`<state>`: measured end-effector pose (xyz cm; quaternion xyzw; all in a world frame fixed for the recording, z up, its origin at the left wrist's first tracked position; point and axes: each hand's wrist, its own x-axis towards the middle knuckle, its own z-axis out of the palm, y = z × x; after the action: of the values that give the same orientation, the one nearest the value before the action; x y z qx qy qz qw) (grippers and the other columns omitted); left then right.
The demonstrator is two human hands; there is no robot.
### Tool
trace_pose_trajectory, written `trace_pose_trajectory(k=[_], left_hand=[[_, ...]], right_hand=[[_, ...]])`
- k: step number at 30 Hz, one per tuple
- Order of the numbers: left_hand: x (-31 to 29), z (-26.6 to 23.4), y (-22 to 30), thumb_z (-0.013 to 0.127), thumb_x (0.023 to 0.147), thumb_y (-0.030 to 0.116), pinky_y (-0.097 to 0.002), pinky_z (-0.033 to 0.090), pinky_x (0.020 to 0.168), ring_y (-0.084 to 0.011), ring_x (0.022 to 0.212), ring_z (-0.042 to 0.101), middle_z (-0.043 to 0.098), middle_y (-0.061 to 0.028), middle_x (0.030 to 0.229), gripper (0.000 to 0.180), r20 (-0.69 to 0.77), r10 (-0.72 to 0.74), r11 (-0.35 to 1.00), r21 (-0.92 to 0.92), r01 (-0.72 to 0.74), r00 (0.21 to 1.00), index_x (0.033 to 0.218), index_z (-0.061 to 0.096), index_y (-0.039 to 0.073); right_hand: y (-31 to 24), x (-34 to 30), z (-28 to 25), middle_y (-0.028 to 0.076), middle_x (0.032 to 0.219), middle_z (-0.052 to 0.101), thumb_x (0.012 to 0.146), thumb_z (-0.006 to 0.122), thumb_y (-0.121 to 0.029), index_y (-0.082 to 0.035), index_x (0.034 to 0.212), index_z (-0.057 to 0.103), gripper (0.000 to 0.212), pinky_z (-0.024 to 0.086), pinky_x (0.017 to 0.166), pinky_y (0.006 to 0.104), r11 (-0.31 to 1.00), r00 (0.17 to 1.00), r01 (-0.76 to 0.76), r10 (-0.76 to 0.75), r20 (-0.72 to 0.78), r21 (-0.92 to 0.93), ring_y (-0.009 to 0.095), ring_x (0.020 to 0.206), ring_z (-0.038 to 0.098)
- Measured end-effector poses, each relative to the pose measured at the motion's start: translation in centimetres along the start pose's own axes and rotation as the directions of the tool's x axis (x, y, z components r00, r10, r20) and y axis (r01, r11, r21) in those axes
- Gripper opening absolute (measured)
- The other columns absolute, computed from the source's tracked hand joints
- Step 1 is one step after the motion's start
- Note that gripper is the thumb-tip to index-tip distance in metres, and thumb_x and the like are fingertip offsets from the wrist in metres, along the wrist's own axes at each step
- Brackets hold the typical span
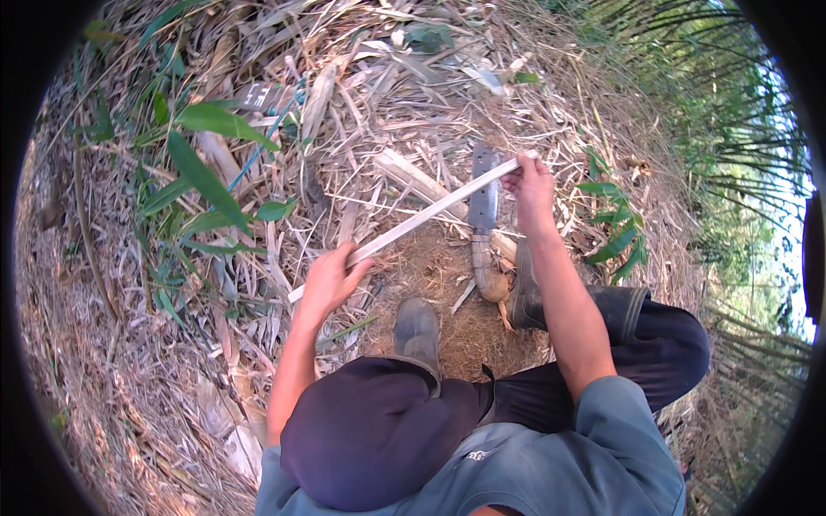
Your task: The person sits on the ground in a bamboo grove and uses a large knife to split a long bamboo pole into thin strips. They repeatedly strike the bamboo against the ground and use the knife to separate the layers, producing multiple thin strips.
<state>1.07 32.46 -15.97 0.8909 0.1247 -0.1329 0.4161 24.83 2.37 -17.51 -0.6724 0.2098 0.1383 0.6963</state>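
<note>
A long, thin, pale strip of split bamboo or wood (pixel 437 207) slants across in front of me, its far end up to the right. My left hand (pixel 327 279) is closed around its lower part, and a short end sticks out past the palm. The upper end is pinched in the fingers of my right hand (pixel 533 191). Beneath the strip, near my right hand, a machete (pixel 483 202) lies on the ground with its blade pointing away. The strip crosses over part of the blade. Its wrapped handle ends in a bent knob (pixel 492 284) beside my right boot.
A thicker split piece (pixel 419 178) lies on the ground left of the blade. Dry leaves and shavings surround my boots (pixel 418 331). Green leafy shoots (pixel 202 176) rise at left, with a blue cord (pixel 268 138) among them. Bamboo stems (pixel 731 129) stand at right.
</note>
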Motion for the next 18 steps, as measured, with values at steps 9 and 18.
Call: trace_pose_trajectory(k=[9, 18], left_hand=[[-4.3, -2.9, -1.6, 0.063, 0.098, 0.031, -0.0485, 0.048, 0.059, -0.0412, 0.065, 0.063, 0.062, -0.0187, 0.067, 0.026, 0.003, 0.004, 0.977, 0.211, -0.005, 1.000, 0.088, 0.069, 0.008], [-3.6, -5.4, -4.7, 0.067, 0.094, 0.042, -0.0472, 0.045, 0.056, -0.0409, 0.057, 0.058, 0.057, -0.0180, 0.058, 0.042, -0.082, -0.049, 0.956, 0.284, 0.070, 0.995, 0.077, 0.065, 0.004]], right_hand=[[-0.3, 0.0, -2.3, 0.015, 0.124, 0.067, 0.092, 0.069, -0.036, -0.009, 0.123, 0.063, 0.041, 0.028, 0.120, 0.0495, 0.183, 0.766, 0.554, -0.494, 0.411, -0.812, 0.028, 0.138, 0.048], [-3.3, -1.3, -1.8, 0.009, 0.074, 0.070, 0.084, 0.065, -0.067, -0.014, 0.085, 0.073, 0.055, 0.049, 0.091, 0.0482, -0.102, 0.757, 0.651, 0.005, 0.654, -0.752, 0.030, 0.079, 0.070]])
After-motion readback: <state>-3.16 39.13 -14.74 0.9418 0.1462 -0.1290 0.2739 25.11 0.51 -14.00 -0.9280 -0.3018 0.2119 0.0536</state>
